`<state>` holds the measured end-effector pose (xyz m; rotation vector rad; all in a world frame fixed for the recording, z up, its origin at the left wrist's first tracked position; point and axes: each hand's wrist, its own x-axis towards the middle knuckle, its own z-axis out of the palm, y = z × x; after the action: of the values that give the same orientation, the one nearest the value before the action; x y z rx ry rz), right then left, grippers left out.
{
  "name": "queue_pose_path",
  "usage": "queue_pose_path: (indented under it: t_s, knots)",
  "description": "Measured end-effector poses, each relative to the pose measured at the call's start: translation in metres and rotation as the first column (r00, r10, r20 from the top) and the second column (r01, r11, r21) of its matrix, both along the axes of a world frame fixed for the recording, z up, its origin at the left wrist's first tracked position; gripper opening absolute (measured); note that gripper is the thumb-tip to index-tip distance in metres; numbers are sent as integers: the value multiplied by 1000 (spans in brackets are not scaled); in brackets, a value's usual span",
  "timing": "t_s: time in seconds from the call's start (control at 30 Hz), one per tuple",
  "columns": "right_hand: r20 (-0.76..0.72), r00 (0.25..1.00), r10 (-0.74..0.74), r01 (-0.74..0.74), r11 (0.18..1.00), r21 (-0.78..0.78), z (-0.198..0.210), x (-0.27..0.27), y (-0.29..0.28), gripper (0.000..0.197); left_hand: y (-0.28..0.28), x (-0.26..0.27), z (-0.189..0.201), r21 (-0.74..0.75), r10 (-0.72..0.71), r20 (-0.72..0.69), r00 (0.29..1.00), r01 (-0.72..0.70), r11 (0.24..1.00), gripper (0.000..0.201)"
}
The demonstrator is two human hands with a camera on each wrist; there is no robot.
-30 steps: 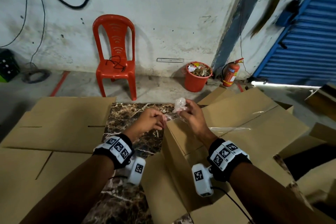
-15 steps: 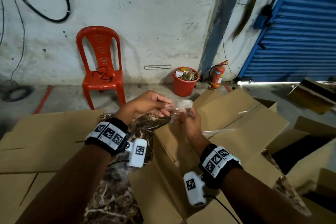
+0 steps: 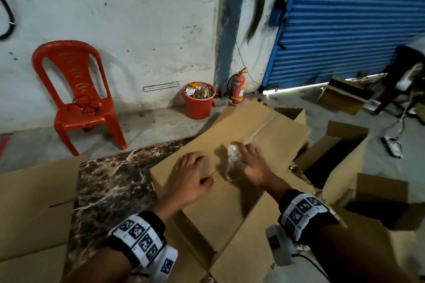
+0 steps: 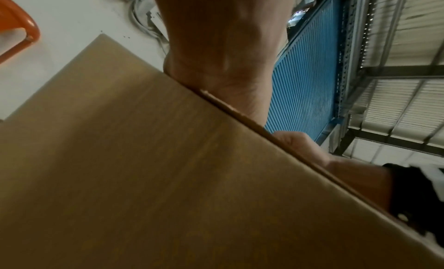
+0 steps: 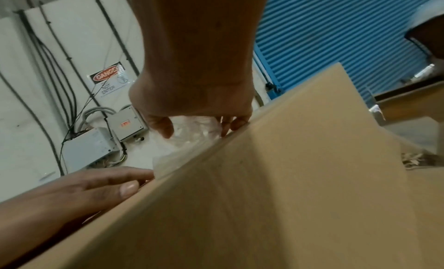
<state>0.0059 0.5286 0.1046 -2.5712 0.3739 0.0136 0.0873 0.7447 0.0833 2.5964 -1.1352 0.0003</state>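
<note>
A brown cardboard box (image 3: 230, 204) stands in front of me with its top flaps folded down. My left hand (image 3: 190, 173) lies flat on the box top, fingers straight, pressing beside the seam. My right hand (image 3: 251, 163) rests on the top just to the right and grips a crumpled wad of clear tape (image 3: 233, 153), from which a clear strip trails down. In the right wrist view, the fingers of the right hand (image 5: 197, 98) curl round the wad (image 5: 194, 129), and the left hand (image 5: 103, 183) lies straight beside it. The left wrist view shows the left palm (image 4: 221, 67) against the cardboard flap (image 4: 144, 178).
Flat cardboard sheets (image 3: 34, 202) cover the marble table (image 3: 110, 186) on my left. An open box (image 3: 340, 151) stands to the right. Beyond are a red chair (image 3: 78, 99), a red bucket (image 3: 199, 101), a fire extinguisher (image 3: 238, 89) and a blue shutter (image 3: 356, 18).
Both hands came down from in front of me onto the box top. The left hand let go of the tape and now lies flat. The right hand still holds the wad.
</note>
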Motion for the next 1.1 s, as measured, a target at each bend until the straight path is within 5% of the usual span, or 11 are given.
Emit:
queue_pose_path:
  t_s: [0.07,0.23,0.4,0.5,0.67,0.77,0.9,1.1]
  knots:
    - [56,997,49,-52,997,55,-5,-6,-7,86,-2,-9,-4,12,15,41,999,-16,1000,85]
    - [113,935,335,-322,939,-118,-12,-8,-18,63,-3,-24,1,160,67,54,996,-75,984,103]
    - [196,978,75,-119,967,225,22,-4,-38,33,3,-38,-2,175,97,36,995,-102,979,102]
    - [247,960,-130,50,951,306,31,-7,-71,40,12,-34,-5,158,56,43,998,-62,986,91]
    - [89,983,-160,140,970,198,31,0,-130,43,15,-33,-2,72,-14,47,999,11,997,86]
    - [-55,998,-43,48,993,105,25,5,-144,71,14,-32,-1,95,-18,93,996,9,995,85]
    - [9,998,63,-60,979,-193,11,6,-135,91,21,-24,-3,74,-41,69,997,36,997,79]
    - [154,968,200,-135,926,-353,-7,27,-127,61,31,1,9,172,-58,-46,997,66,983,77]
